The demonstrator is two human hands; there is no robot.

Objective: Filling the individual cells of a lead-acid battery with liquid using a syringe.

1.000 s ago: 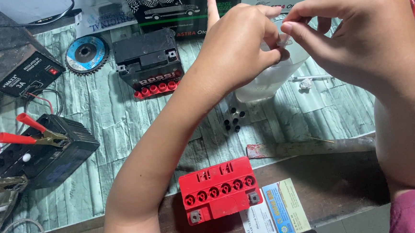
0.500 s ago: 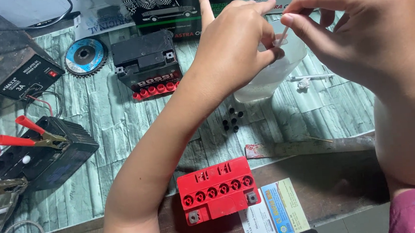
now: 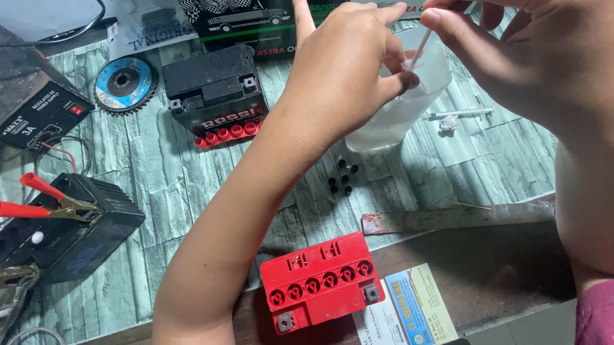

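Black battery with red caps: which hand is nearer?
Left. The left hand is just right of the black battery with red caps, gripping the clear container. The right hand is farther right, beyond that container.

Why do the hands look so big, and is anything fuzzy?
Head view: both hands, left hand and right hand, sit nearest the camera, so loom large; lighting soft, shadows faint; red battery sharp; no glare.

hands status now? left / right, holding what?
Left hand: closed, gripping the clear plastic container at its top.
Right hand: closed, pinching a thin white tube above the container.
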